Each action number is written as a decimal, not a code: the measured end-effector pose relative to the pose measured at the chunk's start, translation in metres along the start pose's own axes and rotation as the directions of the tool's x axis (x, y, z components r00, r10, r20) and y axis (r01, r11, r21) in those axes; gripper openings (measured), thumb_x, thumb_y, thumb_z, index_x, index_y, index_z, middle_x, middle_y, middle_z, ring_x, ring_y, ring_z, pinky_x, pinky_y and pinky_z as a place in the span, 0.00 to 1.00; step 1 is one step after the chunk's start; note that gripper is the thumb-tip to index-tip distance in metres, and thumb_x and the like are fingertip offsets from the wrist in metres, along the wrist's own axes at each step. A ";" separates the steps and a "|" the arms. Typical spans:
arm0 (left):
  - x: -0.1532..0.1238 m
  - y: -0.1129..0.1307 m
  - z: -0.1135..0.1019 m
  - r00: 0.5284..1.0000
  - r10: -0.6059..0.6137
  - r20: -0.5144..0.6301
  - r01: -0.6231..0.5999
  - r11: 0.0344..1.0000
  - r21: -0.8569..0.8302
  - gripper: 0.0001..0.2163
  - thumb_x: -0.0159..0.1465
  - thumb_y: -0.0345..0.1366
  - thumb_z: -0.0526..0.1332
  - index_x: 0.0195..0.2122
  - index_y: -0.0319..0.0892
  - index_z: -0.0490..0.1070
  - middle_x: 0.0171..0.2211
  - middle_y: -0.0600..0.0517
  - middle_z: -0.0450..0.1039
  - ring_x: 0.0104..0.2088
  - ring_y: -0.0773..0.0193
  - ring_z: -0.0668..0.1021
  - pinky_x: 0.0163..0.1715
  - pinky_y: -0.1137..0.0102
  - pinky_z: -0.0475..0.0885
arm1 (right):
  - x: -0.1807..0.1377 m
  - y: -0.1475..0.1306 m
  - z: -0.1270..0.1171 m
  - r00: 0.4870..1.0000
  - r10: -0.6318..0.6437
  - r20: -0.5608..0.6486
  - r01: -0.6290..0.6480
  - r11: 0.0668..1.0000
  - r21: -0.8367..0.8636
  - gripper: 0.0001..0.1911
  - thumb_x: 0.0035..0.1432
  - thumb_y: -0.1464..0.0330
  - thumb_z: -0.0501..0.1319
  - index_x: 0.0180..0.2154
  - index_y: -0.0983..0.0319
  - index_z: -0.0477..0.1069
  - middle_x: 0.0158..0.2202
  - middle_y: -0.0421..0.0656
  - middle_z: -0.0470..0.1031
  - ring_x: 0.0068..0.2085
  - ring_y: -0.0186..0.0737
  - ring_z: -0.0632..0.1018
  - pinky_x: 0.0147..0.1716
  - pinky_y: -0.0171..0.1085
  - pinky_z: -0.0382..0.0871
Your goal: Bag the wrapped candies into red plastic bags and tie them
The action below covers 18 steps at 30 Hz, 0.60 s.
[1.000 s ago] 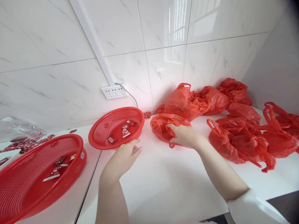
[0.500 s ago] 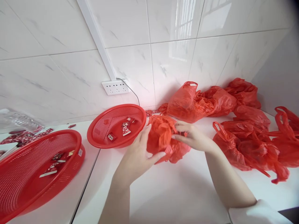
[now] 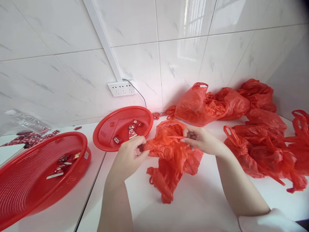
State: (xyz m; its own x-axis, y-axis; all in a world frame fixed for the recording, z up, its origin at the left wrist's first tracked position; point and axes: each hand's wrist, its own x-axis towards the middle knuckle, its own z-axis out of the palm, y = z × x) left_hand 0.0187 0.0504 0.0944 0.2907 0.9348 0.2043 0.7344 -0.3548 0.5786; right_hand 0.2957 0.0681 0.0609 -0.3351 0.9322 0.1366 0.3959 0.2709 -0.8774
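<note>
A crumpled red plastic bag (image 3: 172,149) lies on the white table in front of me, its folds spread between my hands. My left hand (image 3: 126,158) pinches its left edge between thumb and fingers. On the other side, my right hand (image 3: 201,140) pinches the upper right part of the bag. A loose flap hangs down toward me onto the tabletop. Whether anything lies inside the bag I cannot tell. Just behind my left hand stands a round red plastic basket (image 3: 103,133) with a few small wrapped snacks (image 3: 132,132) in it.
A larger red basket (image 3: 60,206) with wrapped snacks is at the left. Behind it lie a clear plastic bottle (image 3: 27,120) and more red packets (image 3: 29,138). Several filled red bags (image 3: 193,106) line the wall and the right side (image 3: 263,154). A socket strip (image 3: 121,88) is on the tiled wall.
My left hand has moved left and closed on the bag's edge, where it was open beside it. The bag is pulled wider, and a flap now hangs toward me.
</note>
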 end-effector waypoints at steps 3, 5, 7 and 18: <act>0.000 -0.005 -0.008 0.981 -0.079 -0.175 0.082 0.997 0.011 0.13 0.61 0.36 0.55 0.22 0.43 0.52 0.22 0.57 0.57 0.25 0.68 0.62 0.24 0.74 0.58 | 0.002 0.004 -0.002 0.969 0.028 -0.246 -0.037 0.999 -0.028 0.12 0.59 0.60 0.59 0.31 0.59 0.60 0.22 0.36 0.70 0.22 0.34 0.75 0.25 0.34 0.66; 0.000 -0.009 -0.012 0.948 -0.154 -0.278 0.162 0.987 0.006 0.15 0.62 0.39 0.55 0.21 0.43 0.53 0.21 0.57 0.55 0.24 0.68 0.62 0.24 0.73 0.58 | 0.003 0.006 -0.004 0.924 0.057 -0.378 -0.078 0.996 -0.041 0.12 0.59 0.60 0.59 0.31 0.59 0.60 0.23 0.37 0.73 0.22 0.35 0.76 0.25 0.33 0.66; -0.002 -0.014 -0.017 0.913 -0.231 -0.336 0.234 0.972 -0.030 0.15 0.62 0.42 0.55 0.21 0.42 0.56 0.21 0.57 0.56 0.24 0.68 0.62 0.24 0.73 0.58 | 0.003 0.007 -0.008 0.890 0.101 -0.445 -0.123 0.992 -0.019 0.13 0.58 0.58 0.60 0.31 0.59 0.61 0.22 0.38 0.74 0.20 0.36 0.76 0.23 0.33 0.66; -0.011 -0.037 -0.041 0.795 -0.466 -0.389 0.326 0.869 -0.373 0.10 0.60 0.40 0.58 0.41 0.45 0.73 0.28 0.55 0.74 0.30 0.61 0.77 0.31 0.70 0.71 | -0.012 -0.005 -0.021 0.992 0.023 -0.120 0.032 0.901 0.433 0.21 0.56 0.55 0.63 0.45 0.58 0.61 0.27 0.39 0.75 0.21 0.35 0.75 0.20 0.33 0.67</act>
State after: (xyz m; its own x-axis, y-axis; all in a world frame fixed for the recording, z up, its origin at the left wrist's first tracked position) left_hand -0.0373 0.0538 0.1029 -0.3497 0.9152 0.2004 0.5040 0.0035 0.8637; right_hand 0.3158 0.0611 0.0737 -0.2208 0.9602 0.1711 -0.0246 0.1699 -0.9852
